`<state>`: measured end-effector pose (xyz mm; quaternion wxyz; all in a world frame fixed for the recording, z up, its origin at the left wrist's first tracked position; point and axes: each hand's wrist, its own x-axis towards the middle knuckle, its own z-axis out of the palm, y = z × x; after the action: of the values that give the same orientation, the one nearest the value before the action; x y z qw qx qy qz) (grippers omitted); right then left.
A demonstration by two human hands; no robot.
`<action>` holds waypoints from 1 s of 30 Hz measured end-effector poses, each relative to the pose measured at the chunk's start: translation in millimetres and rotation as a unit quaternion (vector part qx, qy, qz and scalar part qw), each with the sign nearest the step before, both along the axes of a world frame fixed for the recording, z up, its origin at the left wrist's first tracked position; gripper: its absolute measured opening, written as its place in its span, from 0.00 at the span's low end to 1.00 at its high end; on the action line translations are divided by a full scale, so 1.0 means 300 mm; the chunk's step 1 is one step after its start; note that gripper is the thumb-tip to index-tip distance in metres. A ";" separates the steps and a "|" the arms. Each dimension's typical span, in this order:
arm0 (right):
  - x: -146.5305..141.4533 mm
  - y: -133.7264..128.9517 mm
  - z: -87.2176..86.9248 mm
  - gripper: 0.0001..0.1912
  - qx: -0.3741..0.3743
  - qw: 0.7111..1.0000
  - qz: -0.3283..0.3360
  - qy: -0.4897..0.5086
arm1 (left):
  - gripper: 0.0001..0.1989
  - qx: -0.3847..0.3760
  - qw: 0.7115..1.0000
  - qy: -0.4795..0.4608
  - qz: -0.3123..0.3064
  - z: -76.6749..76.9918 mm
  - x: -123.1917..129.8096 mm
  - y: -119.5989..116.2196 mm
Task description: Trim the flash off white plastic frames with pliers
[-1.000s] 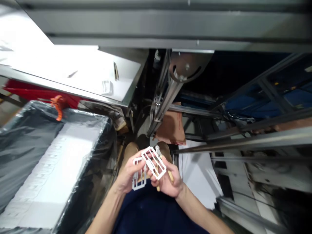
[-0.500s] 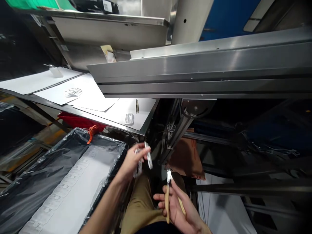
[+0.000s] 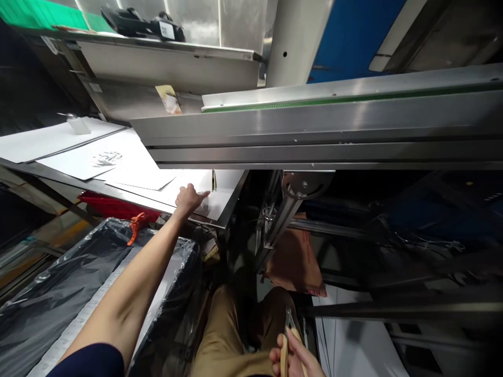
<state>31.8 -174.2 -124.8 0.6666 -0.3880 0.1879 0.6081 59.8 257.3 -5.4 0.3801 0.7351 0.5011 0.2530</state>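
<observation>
Two hands, far apart

Our left hand [image 3: 187, 199] is stretched out ahead over the near corner of the steel table [image 3: 230, 201], resting on the white sheets [image 3: 129, 167] that cover it. Its fingers point toward a small pale part [image 3: 204, 208] lying on the paper; the fingertips seem to touch it, but we cannot tell whether they pinch it or merely press on it (blur hides the detail). Just beyond stands a thin dark upright piece [image 3: 214, 180].

Our right hand [image 3: 294, 358] sits low by the lap, at the bottom edge of the view, closed around a tool [image 3: 286, 340] with pale wooden handles and a metal tip pointing up.

Below the outstretched forearm lies a bin [image 3: 70, 283] lined with black plastic film, a white layer inside it, and an orange clip [image 3: 135, 228] on its far rim. A red strip [image 3: 113, 204] shows under the table edge. Overhead runs a long steel conveyor [image 3: 314, 125] with a green belt edge, and a brown cardboard piece [image 3: 294, 262] hangs beneath it, between the frame bars.
</observation>
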 end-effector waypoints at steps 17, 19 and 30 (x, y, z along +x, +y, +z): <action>-0.095 0.156 0.202 0.10 0.007 0.863 0.138 -0.485 | 0.24 -0.590 0.710 -0.386 0.002 -0.238 -0.415 -0.873; -0.105 0.143 0.191 0.08 -0.001 0.853 0.139 -0.503 | 0.24 -0.588 0.718 -0.372 -0.012 -0.228 -0.415 -0.882; -0.117 0.047 0.161 0.06 -0.052 0.686 0.148 -0.711 | 0.12 -0.307 0.926 -0.169 -0.139 -0.198 -0.483 -0.873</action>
<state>-3.2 -160.0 -76.6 0.4805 -0.7605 -0.3712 0.2302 -85.2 -4.6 -64.9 0.6975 0.5913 0.3750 0.1523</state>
